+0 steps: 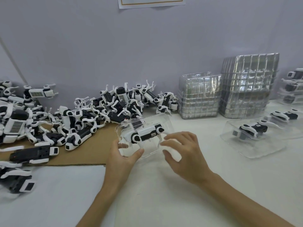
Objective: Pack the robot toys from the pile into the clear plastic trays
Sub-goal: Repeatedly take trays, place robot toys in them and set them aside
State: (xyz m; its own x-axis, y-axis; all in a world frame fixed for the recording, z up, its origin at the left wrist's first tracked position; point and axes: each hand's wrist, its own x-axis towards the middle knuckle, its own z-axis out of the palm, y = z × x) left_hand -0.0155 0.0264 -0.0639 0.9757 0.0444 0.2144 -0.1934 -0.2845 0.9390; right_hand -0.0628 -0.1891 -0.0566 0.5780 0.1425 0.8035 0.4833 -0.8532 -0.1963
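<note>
Item 1, nearest. White table (164,202); two bare forearms reach in over it from the lower edge.

Item 2. Left hand (121,159): thumb and fingers pinch the near left edge of a clear tray (165,119).

Item 3. Right hand (182,154): fingers curled round the right end of the same tray, thumb underneath. Contact is partly blurred.

Item 4. Clear tray, held just above the table, tilted. Contents: one robot toy (144,133), white and black, four-legged, lying lengthwise inside, legs toward the hands.

Item 5. Brown cardboard sheet (91,145), flat on the table to the left. It carries the pile (73,115) of loose robot toys, tangled, running from the near left corner back to the wall.

Item 6. Right side, near the hands: filled tray (255,148), one toy inside. Just behind it, a second filled tray (283,115), also one toy.

Item 7. Against the wall: two stacks of nested clear trays, short stack (199,97) and tall stack (249,86), side by side; contents not discernible.

Item 8. Far right edge: stacked packed trays (293,86), toys visible inside; count unclear.

Item 9. Farthest. Pale wall with a paper sheet (151,1) at the top.
</note>
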